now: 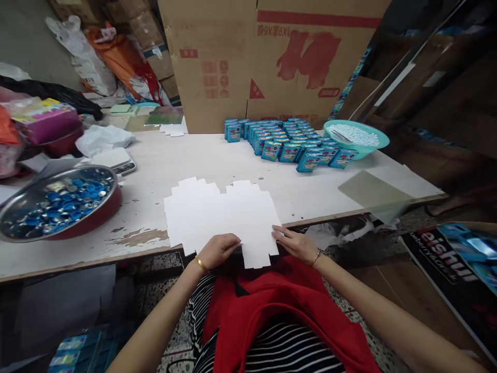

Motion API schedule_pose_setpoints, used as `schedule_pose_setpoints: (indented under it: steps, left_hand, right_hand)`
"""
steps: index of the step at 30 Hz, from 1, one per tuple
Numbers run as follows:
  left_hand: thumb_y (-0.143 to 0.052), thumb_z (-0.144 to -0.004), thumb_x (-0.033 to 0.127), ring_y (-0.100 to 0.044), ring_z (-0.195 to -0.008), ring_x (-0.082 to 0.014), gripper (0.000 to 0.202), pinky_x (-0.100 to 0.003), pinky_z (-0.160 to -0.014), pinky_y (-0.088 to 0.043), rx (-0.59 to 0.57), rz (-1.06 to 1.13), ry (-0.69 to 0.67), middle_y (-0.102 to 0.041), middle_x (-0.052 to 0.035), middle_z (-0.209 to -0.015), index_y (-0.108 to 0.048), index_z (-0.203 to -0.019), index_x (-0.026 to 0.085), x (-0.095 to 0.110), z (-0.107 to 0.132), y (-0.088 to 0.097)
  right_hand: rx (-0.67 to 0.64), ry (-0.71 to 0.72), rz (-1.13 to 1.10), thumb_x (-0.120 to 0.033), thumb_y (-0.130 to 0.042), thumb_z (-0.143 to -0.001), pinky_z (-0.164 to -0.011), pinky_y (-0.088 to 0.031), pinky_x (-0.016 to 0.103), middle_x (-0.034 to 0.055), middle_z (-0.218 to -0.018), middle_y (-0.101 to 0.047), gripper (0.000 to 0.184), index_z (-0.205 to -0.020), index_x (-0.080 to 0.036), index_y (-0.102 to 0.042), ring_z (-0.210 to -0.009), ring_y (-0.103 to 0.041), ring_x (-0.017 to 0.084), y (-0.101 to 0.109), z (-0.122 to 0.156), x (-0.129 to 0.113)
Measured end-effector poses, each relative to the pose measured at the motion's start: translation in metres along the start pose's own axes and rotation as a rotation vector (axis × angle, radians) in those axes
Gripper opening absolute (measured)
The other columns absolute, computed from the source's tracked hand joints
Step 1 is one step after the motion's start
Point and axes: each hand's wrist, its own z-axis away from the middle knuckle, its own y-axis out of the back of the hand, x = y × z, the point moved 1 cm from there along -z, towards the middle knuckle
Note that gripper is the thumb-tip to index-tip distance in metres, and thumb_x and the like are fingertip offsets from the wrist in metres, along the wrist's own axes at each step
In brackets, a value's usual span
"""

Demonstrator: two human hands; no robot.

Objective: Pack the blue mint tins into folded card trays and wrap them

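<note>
A flat white cardboard box blank (223, 212) with notched edges lies at the front of the table, its near flap reaching past the table edge. My left hand (220, 249) has its fingers closed in a pinch on the blank's near edge, left of that flap. On the other side, my right hand (295, 243) grips the right edge, fingertips resting on the white surface and the thumb underneath out of sight.
Small blue packets (289, 142) stand in rows at the back. Right of them is a turquoise basin (382, 139) of white pellets. A metal bowl (116, 194) of blue caps and a white scale (116, 159) sit left. A large carton (217, 62) stands behind.
</note>
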Motion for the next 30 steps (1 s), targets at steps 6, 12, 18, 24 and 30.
schedule_pose_setpoints:
  steps: [6,12,18,24,30]
  left_hand:
    - [-0.046,-0.089,0.041,-0.054,-0.113,-0.0197,0.032,-0.038,-0.096,-0.044,-0.051,-0.182,-0.043,-0.063,-0.0078,-0.114,-0.057,-0.111,0.022,0.000,0.004,-0.002]
    - [-0.048,-0.088,0.036,-0.032,-0.134,-0.0248,0.045,-0.052,-0.108,-0.025,-0.124,-0.378,-0.016,-0.047,-0.0080,-0.138,-0.044,-0.132,0.024,-0.013,0.011,0.003]
    - [-0.042,-0.091,0.029,-0.054,-0.112,-0.0202,0.023,-0.053,-0.106,-0.022,0.102,-0.315,0.210,-0.068,-0.0019,-0.108,-0.064,-0.099,0.027,-0.008,-0.016,-0.001]
    - [-0.036,-0.092,0.031,-0.052,-0.098,-0.0206,0.027,-0.042,-0.092,-0.038,-0.020,-0.546,0.246,-0.063,-0.0046,-0.094,-0.061,-0.090,0.021,0.026,-0.072,-0.009]
    - [-0.035,-0.093,0.028,-0.052,-0.090,-0.0230,0.029,-0.030,-0.064,-0.042,-0.271,-0.801,0.247,-0.060,-0.0088,-0.089,-0.062,-0.090,0.018,0.033,-0.113,-0.023]
  right_hand:
    - [0.062,-0.128,-0.259,-0.018,-0.039,-0.093,-0.073,-0.055,0.026,0.0105,-0.132,-0.052,0.035,-0.124,-0.023,-0.055,-0.088,-0.066,0.016,-0.012,0.018,-0.013]
    - [0.266,-0.402,-0.855,-0.027,-0.047,-0.090,-0.073,-0.058,0.032,0.0078,-0.111,-0.063,0.022,-0.100,-0.022,-0.066,-0.091,-0.064,0.018,-0.020,0.006,-0.012]
    - [0.357,-0.508,-1.053,-0.029,-0.044,-0.092,-0.046,-0.052,0.024,0.0086,-0.110,-0.060,0.022,-0.101,-0.021,-0.063,-0.044,-0.052,0.005,-0.020,-0.006,-0.012]
    - [0.372,-0.206,-0.500,-0.010,-0.034,-0.091,-0.071,-0.052,0.028,0.0079,-0.098,-0.058,0.033,-0.111,-0.020,-0.058,-0.082,-0.060,0.016,-0.009,-0.014,0.009]
    - [0.280,-0.056,-0.154,-0.006,-0.032,-0.091,-0.065,-0.049,0.028,0.0060,-0.081,-0.056,0.034,-0.116,-0.016,-0.054,-0.069,-0.054,0.016,-0.021,-0.029,0.024]
